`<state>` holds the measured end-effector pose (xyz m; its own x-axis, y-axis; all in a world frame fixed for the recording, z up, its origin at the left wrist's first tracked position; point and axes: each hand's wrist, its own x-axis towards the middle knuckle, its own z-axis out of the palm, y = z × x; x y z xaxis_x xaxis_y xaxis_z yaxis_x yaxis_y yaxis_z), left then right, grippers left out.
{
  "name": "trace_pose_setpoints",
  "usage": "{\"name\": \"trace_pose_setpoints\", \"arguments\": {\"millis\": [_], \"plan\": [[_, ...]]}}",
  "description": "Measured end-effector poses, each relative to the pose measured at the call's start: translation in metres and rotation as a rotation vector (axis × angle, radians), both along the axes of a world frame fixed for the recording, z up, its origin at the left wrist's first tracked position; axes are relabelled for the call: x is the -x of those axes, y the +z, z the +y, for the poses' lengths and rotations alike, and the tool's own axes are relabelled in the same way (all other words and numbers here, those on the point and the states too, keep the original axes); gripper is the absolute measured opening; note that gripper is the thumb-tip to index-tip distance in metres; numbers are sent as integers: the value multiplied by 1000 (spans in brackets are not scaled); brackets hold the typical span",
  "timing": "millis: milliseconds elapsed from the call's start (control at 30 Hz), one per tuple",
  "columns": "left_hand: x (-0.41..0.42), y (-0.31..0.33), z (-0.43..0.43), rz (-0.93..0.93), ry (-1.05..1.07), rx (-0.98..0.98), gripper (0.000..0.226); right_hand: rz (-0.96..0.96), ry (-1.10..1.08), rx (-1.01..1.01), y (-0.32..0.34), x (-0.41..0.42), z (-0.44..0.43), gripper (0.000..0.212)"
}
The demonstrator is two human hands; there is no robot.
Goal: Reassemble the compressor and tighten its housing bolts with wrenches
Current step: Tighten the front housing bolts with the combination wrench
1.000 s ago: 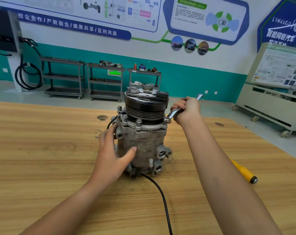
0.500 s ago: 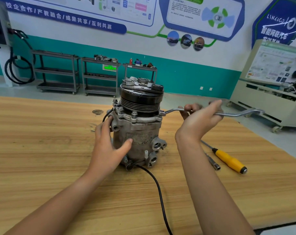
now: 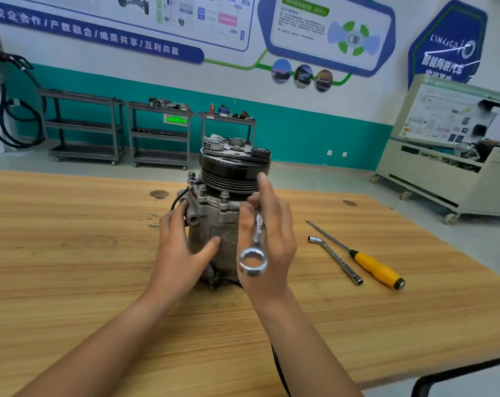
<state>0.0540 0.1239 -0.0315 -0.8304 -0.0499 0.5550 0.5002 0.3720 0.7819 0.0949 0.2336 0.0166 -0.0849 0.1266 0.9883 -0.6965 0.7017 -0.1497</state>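
Black cable (image 3: 277,365) trails off the near edge of the wooden surface (image 3: 71,253). If an arm snags it, I'd guess it tugs the whole unit.

Right hand (image 3: 271,242) pinches a shiny steel ring wrench (image 3: 256,245) between thumb and fingers, ring end hanging down. The hand hides the top end, so I can't tell if it's on a bolt. Light grip on smooth chrome, so it could slip out, or seat crooked and round a bolt head.

Left hand (image 3: 177,247) lies with straight fingers against the left side of the compressor (image 3: 214,224), thumb on the front, bracing it.

The compressor stands upright around the middle of the surface. It has a dull grey cast body with lumpy lugs, small hex bolts (image 3: 224,194) round the flange and a black ribbed pulley (image 3: 231,170) on top. Looks top-heavy, so a hard pull might tip it.

Off to the right lie a bent socket wrench (image 3: 337,257) and a yellow-handled screwdriver (image 3: 377,270), just beside each other.
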Motion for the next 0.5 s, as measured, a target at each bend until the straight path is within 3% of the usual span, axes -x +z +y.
{"name": "trace_pose_setpoints", "arguments": {"millis": [133,267,367,433,500], "plan": [[-1,2,2,54,34,-4,81,-33,-106,-116,4,-1,-7,36],[3,4,1,124,-13,31,54,-168,-366,-188,7,6,-26,25],[9,3,-3,119,51,217,44,-248,-498,-244,14,12,-40,22],[11,2,-4,84,61,249,45,-265,-455,-241,19,12,-41,25],[10,3,-3,61,38,180,56,-172,-268,-153,30,7,-39,30]]}}
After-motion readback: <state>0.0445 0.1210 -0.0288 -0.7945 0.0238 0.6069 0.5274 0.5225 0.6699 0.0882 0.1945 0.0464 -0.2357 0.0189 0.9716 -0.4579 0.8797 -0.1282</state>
